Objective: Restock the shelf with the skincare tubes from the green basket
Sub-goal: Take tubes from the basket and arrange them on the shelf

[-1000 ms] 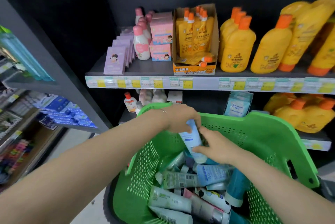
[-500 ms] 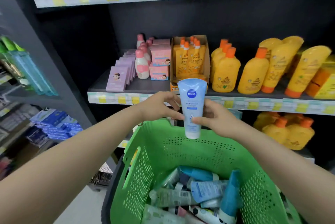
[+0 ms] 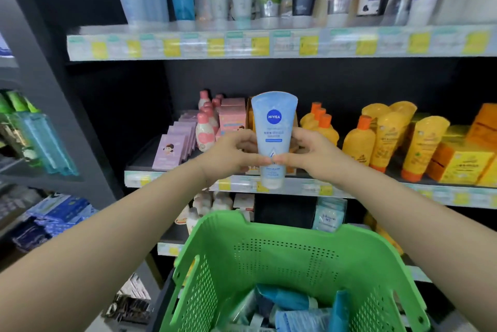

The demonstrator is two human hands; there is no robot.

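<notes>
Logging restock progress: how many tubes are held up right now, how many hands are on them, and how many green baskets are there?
Nivea tube held up: 1
Hands pinching it: 2, left hand and right hand
Green basket: 1
Total: 4

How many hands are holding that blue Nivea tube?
2. The left hand pinches the tube from its left side, and the right hand pinches it from its right side. No other hand is in view.
</notes>
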